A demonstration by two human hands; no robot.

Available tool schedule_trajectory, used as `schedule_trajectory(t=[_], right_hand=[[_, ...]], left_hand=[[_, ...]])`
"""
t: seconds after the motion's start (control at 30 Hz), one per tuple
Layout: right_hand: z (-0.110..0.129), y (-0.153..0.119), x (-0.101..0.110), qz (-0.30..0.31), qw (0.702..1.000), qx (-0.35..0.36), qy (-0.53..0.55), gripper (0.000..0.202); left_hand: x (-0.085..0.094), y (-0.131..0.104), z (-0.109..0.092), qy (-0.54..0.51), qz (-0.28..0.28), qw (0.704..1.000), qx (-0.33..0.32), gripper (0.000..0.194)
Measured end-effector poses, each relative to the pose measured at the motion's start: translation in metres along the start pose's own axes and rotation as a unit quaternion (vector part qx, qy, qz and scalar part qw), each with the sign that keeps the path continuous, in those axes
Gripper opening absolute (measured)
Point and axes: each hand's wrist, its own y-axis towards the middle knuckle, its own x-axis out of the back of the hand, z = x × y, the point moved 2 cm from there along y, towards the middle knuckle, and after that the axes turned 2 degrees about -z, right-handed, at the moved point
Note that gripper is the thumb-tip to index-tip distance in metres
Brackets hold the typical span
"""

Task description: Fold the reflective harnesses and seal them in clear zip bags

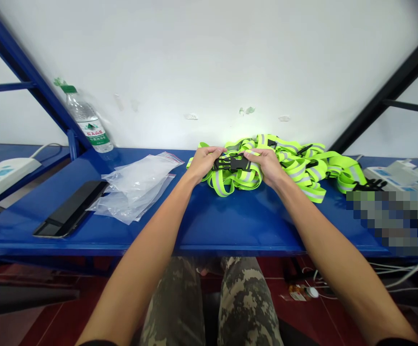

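A black side-release buckle [238, 164] is held level between my two hands, just above a blue shelf. My left hand [202, 164] pinches its pronged half at the left end. On the other end, the fingers of my right hand [268, 166] are closed around the socket half and the strap beside it. The prongs lie in line with the socket, and their tips meet its mouth; I cannot tell whether they are latched. Below and behind the buckle loops a lime-yellow reflective strap [220, 184] with a grey stripe. More such straps [302, 166] lie heaped to the right.
Clear plastic zip bags [136, 180] lie left of my hands, next to a black phone [70, 209]. A water bottle [91, 122] stands against the white wall. Power strips [6, 174] with cables sit at both sides. Slanted metal posts [373, 93] flank the blue shelf [230, 230].
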Motion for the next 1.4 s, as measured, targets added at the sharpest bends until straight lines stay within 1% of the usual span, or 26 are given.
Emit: schedule_trajectory(t=[0.2,0.33,0.43,0.57,0.63,0.7,0.8,0.97,1.1,1.17,1.2,1.23,1.27,1.3,1.33,1.37,1.4], right_hand=[[0.000,0.000,-0.001,0.001,1.000,0.009,-0.001,0.033],[0.000,-0.003,-0.002,0.004,0.999,0.010,-0.041,0.039],[-0.001,-0.005,-0.005,0.000,0.997,0.014,-0.072,0.045],[-0.008,-0.003,-0.010,-0.027,0.995,0.025,-0.088,0.049],[-0.013,-0.001,-0.012,-0.037,0.994,0.045,-0.096,0.050],[-0.016,0.000,-0.014,-0.048,0.990,0.079,-0.108,0.048],[-0.016,-0.002,-0.016,-0.069,0.982,0.121,-0.124,0.043],[-0.015,-0.007,-0.019,-0.080,0.979,0.125,-0.138,0.040],[-0.016,-0.006,-0.016,-0.100,0.977,0.124,-0.144,0.042],[-0.015,-0.003,-0.014,-0.115,0.977,0.121,-0.133,0.043],[-0.013,-0.002,-0.013,-0.119,0.978,0.119,-0.125,0.043],[-0.011,-0.001,-0.012,-0.123,0.979,0.115,-0.117,0.043],[-0.008,0.000,-0.011,-0.128,0.980,0.109,-0.112,0.044],[-0.004,0.000,-0.010,-0.134,0.980,0.100,-0.112,0.047],[0.001,-0.001,-0.009,-0.140,0.979,0.090,-0.121,0.050],[0.006,-0.002,-0.008,-0.142,0.977,0.083,-0.137,0.053],[0.011,-0.002,-0.007,-0.135,0.974,0.085,-0.161,0.055]], left_hand=[[0.001,0.001,0.001,0.007,-0.002,1.000,-0.005,0.034],[-0.004,-0.001,0.000,0.012,-0.001,1.000,-0.010,0.032],[-0.009,-0.003,-0.001,0.012,-0.011,1.000,-0.016,0.030],[-0.012,-0.004,0.000,0.010,-0.038,0.999,-0.022,0.030],[-0.014,-0.005,0.001,0.020,-0.044,0.998,-0.028,0.030],[-0.016,-0.006,0.001,0.031,-0.047,0.998,-0.034,0.030],[-0.019,-0.008,0.001,0.049,-0.057,0.996,-0.051,0.029],[-0.024,-0.013,0.000,0.125,-0.063,0.987,-0.084,0.030],[-0.031,-0.019,-0.004,0.158,-0.029,0.983,-0.090,0.034],[-0.031,-0.022,-0.009,0.158,-0.013,0.983,-0.090,0.040],[-0.030,-0.024,-0.013,0.160,0.004,0.983,-0.091,0.044],[-0.028,-0.025,-0.017,0.167,0.032,0.981,-0.096,0.054],[-0.025,-0.025,-0.020,0.179,0.069,0.976,-0.104,0.069],[-0.021,-0.025,-0.024,0.195,0.115,0.967,-0.116,0.085],[-0.016,-0.024,-0.028,0.211,0.156,0.956,-0.130,0.096],[-0.010,-0.022,-0.031,0.224,0.182,0.947,-0.143,0.096],[-0.003,-0.020,-0.035,0.233,0.188,0.942,-0.152,0.090]])
